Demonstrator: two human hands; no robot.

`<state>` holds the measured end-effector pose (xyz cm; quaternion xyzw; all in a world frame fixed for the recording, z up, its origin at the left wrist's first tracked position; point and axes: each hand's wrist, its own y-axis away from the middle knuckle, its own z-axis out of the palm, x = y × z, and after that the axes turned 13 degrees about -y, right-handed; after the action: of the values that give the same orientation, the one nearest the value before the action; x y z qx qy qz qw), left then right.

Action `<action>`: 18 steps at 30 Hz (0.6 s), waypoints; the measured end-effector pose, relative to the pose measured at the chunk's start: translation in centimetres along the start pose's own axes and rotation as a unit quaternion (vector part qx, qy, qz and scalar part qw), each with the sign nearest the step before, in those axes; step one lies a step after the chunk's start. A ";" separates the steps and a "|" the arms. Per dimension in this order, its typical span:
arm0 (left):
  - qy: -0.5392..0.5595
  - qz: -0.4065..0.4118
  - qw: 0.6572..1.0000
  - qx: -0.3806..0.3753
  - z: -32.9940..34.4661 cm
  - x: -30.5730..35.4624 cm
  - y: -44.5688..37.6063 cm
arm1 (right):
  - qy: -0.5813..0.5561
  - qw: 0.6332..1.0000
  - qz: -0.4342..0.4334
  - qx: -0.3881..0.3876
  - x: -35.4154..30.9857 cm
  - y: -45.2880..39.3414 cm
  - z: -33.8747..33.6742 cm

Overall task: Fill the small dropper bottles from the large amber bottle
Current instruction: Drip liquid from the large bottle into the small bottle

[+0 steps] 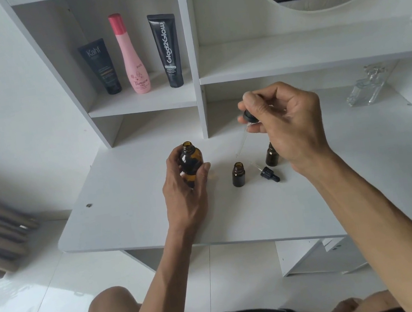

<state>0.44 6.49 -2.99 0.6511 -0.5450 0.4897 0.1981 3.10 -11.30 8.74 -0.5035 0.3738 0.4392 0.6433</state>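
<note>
While the uncapped large amber bottle (pixel 191 162) is gripped upright on the white desk (pixel 128 215) by the left hand (pixel 182 186), a dropper (pixel 245 130) is pinched by the right hand (pixel 283 128), its glass tube angled down toward seven o'clock. An open small dropper bottle (pixel 238 174) is seen at four o'clock from the large one, a loose dropper cap (pixel 269 173) lying just beside it at three o'clock. A second small bottle (pixel 270 156) is partly hidden behind the right hand.

On the counter (pixel 134 220), large amber bottle (pixel 192 162) sits left, open dropper bottle (pixel 238 175) centre, loose dropper cap (pixel 269 174) just right, second dropper bottle (pixel 270 156) behind it.
</note>
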 end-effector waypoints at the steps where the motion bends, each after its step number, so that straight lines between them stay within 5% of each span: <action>1: -0.002 0.002 1.000 0.001 0.0 0.0 0.0 | -0.006 1.000 -0.011 -0.002 -0.4 -0.1 0.2; 18: 0.023 0.008 1.000 -0.004 0.0 0.1 0.0 | -0.055 0.994 -0.040 -0.088 -0.9 -2.2 7.0</action>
<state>0.45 6.46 -2.89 0.6344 -0.5475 0.5038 0.2096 5.12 -4.90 11.74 -0.5475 0.2776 0.4716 0.6331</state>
